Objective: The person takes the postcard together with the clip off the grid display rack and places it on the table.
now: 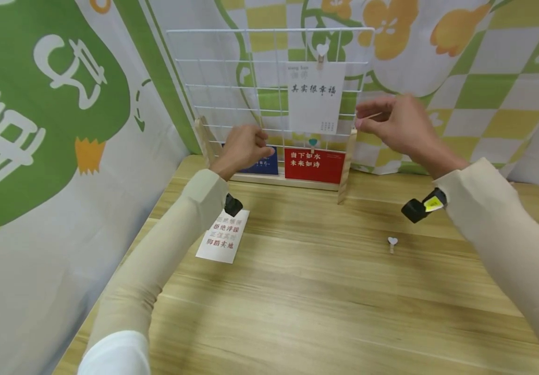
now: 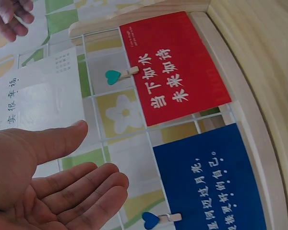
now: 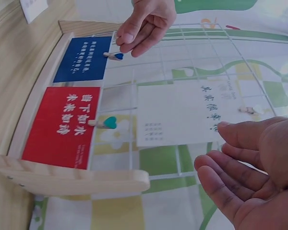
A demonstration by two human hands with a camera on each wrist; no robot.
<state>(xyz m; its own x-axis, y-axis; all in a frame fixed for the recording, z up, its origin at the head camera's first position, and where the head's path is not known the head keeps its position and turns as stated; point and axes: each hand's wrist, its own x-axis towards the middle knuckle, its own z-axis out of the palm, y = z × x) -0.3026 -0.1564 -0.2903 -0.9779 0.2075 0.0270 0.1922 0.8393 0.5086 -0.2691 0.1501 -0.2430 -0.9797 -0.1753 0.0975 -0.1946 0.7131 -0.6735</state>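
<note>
A white wire grid (image 1: 268,60) stands in a wooden base, with cards on it. High on its right hangs a white card (image 1: 316,104) under a white heart clip (image 1: 322,50). Below it a red card (image 1: 314,165) carries a teal heart clip (image 2: 113,77). Beside that, a blue card (image 2: 206,177) has a blue heart clip (image 2: 151,220) and is partly covered by my left hand in the head view. My left hand (image 1: 246,148) hovers before the grid, fingers loosely bent, holding nothing. At the grid's right edge my right hand (image 1: 398,121) is likewise relaxed and holds nothing.
Another white card (image 1: 222,239) with printed text lies on the wooden table (image 1: 316,291) at the left, partly behind my left forearm. A loose heart clip (image 1: 392,244) lies at the right. Patterned green, yellow and white cloth (image 1: 485,94) hangs behind the grid.
</note>
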